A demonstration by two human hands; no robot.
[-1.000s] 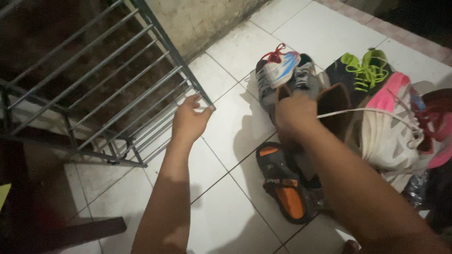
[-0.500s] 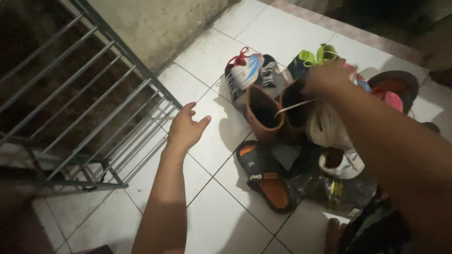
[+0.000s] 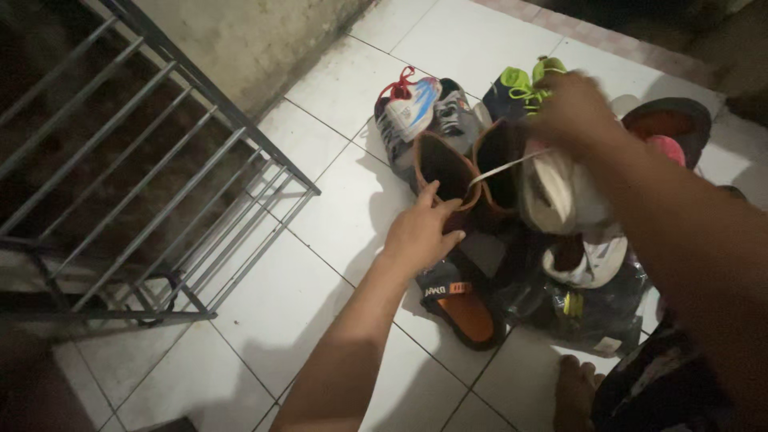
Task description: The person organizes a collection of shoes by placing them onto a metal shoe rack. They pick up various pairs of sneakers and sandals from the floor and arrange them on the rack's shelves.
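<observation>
A grey metal gate (image 3: 152,168) stands far left on the white tiled floor (image 3: 304,272). Your left hand (image 3: 422,232) grips the rim of one of two brown boots (image 3: 445,170), fingers closed on its top edge. A black-and-orange sandal (image 3: 464,308) lies just below that hand. Behind are one red-laced sneaker (image 3: 406,108) and one with green laces (image 3: 524,84). Your right hand (image 3: 578,108), blurred, pinches a white lace (image 3: 504,170) above a white shoe (image 3: 560,196).
</observation>
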